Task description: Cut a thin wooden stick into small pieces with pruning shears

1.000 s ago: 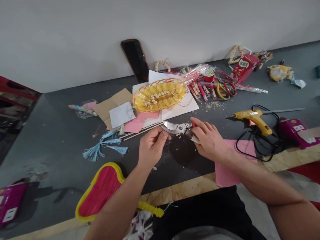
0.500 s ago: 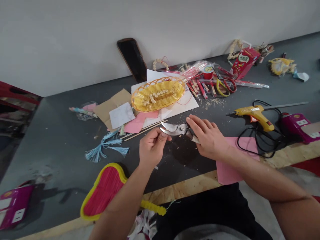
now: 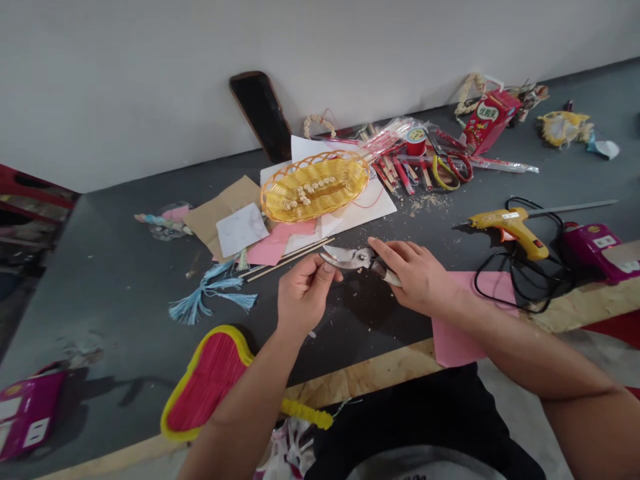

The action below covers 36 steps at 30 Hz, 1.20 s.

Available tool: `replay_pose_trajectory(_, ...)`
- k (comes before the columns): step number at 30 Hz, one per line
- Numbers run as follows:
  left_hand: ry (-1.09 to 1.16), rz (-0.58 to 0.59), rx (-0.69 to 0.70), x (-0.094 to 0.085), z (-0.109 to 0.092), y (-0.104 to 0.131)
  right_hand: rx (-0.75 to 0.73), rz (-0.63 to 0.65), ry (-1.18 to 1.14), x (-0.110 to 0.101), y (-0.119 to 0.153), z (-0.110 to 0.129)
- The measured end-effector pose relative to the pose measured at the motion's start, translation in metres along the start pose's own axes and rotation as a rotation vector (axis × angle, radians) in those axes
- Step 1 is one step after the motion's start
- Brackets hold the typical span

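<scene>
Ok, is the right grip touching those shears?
Touching: the head view shows the right grip holding the shears by the handles.

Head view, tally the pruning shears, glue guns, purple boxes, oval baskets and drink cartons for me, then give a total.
Silver-bladed metal pruning shears: 1
Yellow pistol-shaped glue gun: 1
Purple rectangular boxes: 2
Yellow oval wicker basket: 1
Red rectangular drink carton: 1
Total: 6

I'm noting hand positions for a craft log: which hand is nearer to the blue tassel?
The left hand. It is just to the right of the blue tassel; the right hand is farther right, holding the pruning shears.
</scene>
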<state>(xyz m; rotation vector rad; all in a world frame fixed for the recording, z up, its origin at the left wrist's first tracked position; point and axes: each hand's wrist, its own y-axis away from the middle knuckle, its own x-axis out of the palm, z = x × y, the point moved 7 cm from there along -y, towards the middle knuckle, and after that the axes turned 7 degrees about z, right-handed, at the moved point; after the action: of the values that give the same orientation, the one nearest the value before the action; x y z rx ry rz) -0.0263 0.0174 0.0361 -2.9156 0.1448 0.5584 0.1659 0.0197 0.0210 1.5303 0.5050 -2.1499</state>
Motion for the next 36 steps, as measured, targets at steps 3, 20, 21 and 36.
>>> replay_pose_trajectory(3, -0.010, -0.002, -0.023, 0.000, -0.001, 0.001, 0.014, 0.010, 0.018, 0.002, 0.000, 0.000)
replay_pose_trajectory(20, 0.137, -0.026, -0.044, 0.001, 0.006, 0.000, 0.102, 0.105, 0.056, -0.001, -0.004, -0.004)
replay_pose_trajectory(21, 0.140, -0.030, -0.035, 0.001, 0.006, 0.000, 0.097, 0.108, 0.050, -0.001, -0.004, -0.004)
replay_pose_trajectory(36, 0.245, 0.046, -0.065, 0.002, 0.015, 0.001, 0.031, 0.048, 0.063, 0.000, -0.003, -0.005)
